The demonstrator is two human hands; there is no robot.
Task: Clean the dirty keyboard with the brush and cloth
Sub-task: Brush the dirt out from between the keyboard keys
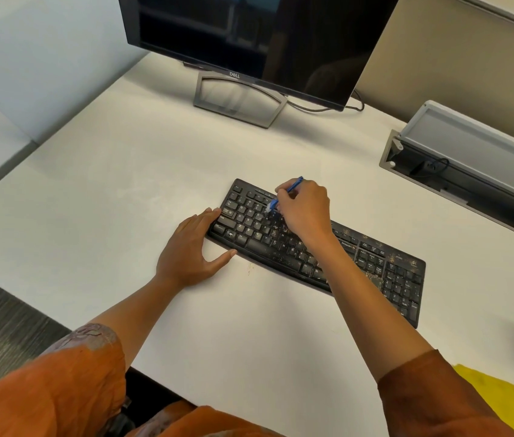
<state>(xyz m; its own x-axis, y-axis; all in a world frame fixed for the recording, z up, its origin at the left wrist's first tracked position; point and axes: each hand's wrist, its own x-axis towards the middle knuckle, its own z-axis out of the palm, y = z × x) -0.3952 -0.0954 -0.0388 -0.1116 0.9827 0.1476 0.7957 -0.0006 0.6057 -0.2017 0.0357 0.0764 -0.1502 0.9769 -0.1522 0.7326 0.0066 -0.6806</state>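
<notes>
Your soft yellow cloth (pixel 501 402) waits at the desk's (pixel 123 171) near right corner. Mid-desk, your flat left hand (pixel 192 247) steadies the light, rigid keyboard's (pixel 375 266) end; your right hand (pixel 304 209) pinches the slim blue brush (pixel 282 194) pen-style.

Left hand (pixel 191 250) flat, right hand (pixel 304 209) curled

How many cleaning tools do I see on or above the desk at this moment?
2. The blue brush is in the right hand, with its bristles on the keyboard. The yellow cloth lies at the desk's near right edge, partly cut off by the frame. Others may lie out of view.
</notes>
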